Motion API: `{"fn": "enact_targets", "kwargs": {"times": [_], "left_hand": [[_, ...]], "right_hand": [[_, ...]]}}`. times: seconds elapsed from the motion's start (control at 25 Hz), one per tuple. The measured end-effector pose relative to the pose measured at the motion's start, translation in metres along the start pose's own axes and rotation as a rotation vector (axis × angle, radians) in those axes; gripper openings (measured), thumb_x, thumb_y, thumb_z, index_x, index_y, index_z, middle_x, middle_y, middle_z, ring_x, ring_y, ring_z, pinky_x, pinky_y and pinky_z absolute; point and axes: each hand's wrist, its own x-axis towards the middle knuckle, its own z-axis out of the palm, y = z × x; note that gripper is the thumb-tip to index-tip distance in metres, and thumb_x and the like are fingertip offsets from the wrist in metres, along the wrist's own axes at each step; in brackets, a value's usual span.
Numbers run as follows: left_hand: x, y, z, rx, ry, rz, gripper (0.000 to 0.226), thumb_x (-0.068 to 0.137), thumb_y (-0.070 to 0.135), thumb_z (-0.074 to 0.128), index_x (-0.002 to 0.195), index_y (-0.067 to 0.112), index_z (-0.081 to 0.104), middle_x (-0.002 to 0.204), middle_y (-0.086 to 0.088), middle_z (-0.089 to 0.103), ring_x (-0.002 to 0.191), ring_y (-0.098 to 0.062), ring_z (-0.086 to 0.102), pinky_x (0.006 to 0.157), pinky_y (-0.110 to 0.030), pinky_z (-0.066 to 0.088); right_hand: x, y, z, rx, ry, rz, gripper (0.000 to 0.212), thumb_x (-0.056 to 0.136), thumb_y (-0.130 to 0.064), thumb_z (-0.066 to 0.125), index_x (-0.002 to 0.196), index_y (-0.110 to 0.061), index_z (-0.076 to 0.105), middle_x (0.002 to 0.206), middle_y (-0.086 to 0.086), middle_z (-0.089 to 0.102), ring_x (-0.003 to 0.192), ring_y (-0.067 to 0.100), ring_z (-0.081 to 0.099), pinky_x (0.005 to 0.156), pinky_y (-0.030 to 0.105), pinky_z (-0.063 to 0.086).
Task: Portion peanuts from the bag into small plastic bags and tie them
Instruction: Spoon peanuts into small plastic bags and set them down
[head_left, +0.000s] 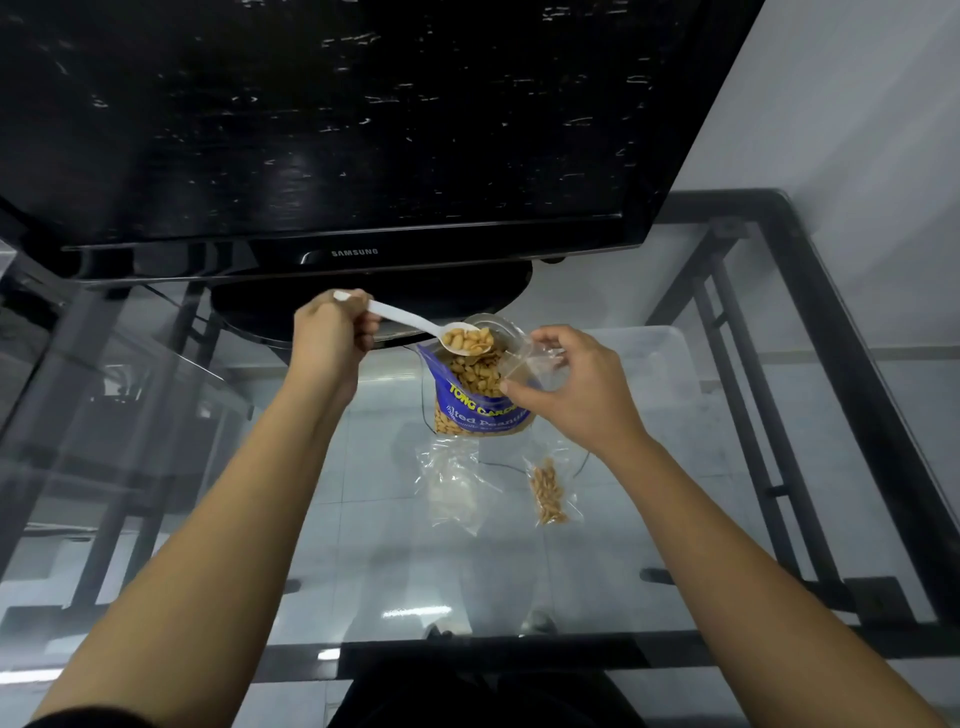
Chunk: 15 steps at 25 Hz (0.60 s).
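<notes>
Surface (675, 493): clear glass top on a black frame, floor tiles showing through it.

Nearest items, lying flat on the glass: a small filled bag (548, 493) holding a narrow column of peanuts, long axis running near to far; just to its left, a crumpled clear bag (457, 486), contents hard to tell.

Peanut bag (475, 389): blue, standing upright beyond those two, mouth open upward, nuts visible inside. It sits between the two hands, slightly nearer the right one.

Left hand (330, 332): fingers curled round the handle of a white plastic spoon (410, 321). The spoon's long axis runs left to right and slightly downward, its loaded bowl over the peanut bag's mouth.

Right hand (571, 384): thumb and fingers pinching the rim of an open small plastic bag (530, 358), held in the air just right of the spoon bowl, mouth turned toward it.

Key relation: spoon bowl and small bag's mouth are near but apart; the load probably has to travel a little rightward to tip in. The left hand carries, the right only receives.

Farthest: a black television (332, 130) on its stand.
</notes>
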Motion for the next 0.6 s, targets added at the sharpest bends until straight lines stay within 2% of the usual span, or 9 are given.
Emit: {"fn": "enact_targets", "kwargs": {"times": [0.08,0.2,0.32,0.44,0.52,0.6], "left_hand": [[0.000,0.013,0.000,0.016,-0.027,0.028,0.021,0.090,0.003,0.044,0.076,0.012,0.057,0.065,-0.003,0.050,0.054,-0.008,0.046,0.050,-0.016,0.037],[-0.011,0.030,0.013,0.197,-0.113,0.151,0.017,0.090,0.009,0.049,0.078,0.013,0.060,0.065,-0.001,0.054,0.055,-0.008,0.049,0.054,-0.018,0.040],[-0.035,0.047,0.034,0.492,-0.235,0.452,0.011,0.088,0.015,0.054,0.082,0.014,0.062,0.065,0.001,0.059,0.055,-0.005,0.055,0.059,-0.019,0.046],[-0.054,0.061,0.042,0.753,-0.486,0.753,0.013,0.089,0.022,0.055,0.085,0.013,0.064,0.074,-0.007,0.067,0.066,-0.015,0.063,0.069,-0.034,0.054],[-0.057,0.068,0.038,0.766,-0.545,0.865,0.017,0.090,0.025,0.056,0.087,0.011,0.065,0.078,-0.009,0.068,0.068,-0.018,0.064,0.071,-0.038,0.054],[-0.059,0.073,0.034,0.707,-0.568,0.902,0.015,0.090,0.023,0.057,0.088,0.010,0.065,0.077,-0.009,0.066,0.066,-0.012,0.062,0.069,-0.034,0.052]], "right_hand": [[0.002,-0.005,0.004,0.000,-0.011,-0.007,0.053,0.064,-0.036,0.082,0.109,-0.018,0.058,0.102,-0.007,0.062,0.089,0.009,0.056,0.070,0.014,0.045],[0.003,-0.013,0.012,0.075,0.011,-0.014,0.051,0.064,-0.037,0.082,0.106,-0.021,0.059,0.101,-0.008,0.064,0.091,0.006,0.058,0.077,0.020,0.049],[0.003,-0.020,0.021,0.199,0.071,0.017,0.047,0.063,-0.034,0.083,0.103,-0.022,0.061,0.096,-0.009,0.065,0.087,0.003,0.060,0.078,0.017,0.049],[0.002,-0.024,0.023,0.301,0.122,-0.002,0.043,0.067,-0.029,0.082,0.104,-0.020,0.061,0.090,-0.008,0.067,0.080,0.000,0.061,0.071,0.015,0.050],[0.001,-0.025,0.021,0.369,0.143,-0.019,0.042,0.070,-0.026,0.080,0.106,-0.018,0.061,0.090,-0.012,0.065,0.079,-0.003,0.060,0.068,0.011,0.049],[0.001,-0.024,0.018,0.416,0.166,-0.014,0.041,0.071,-0.024,0.079,0.107,-0.017,0.061,0.092,-0.013,0.064,0.081,-0.005,0.059,0.068,0.008,0.047]]}}
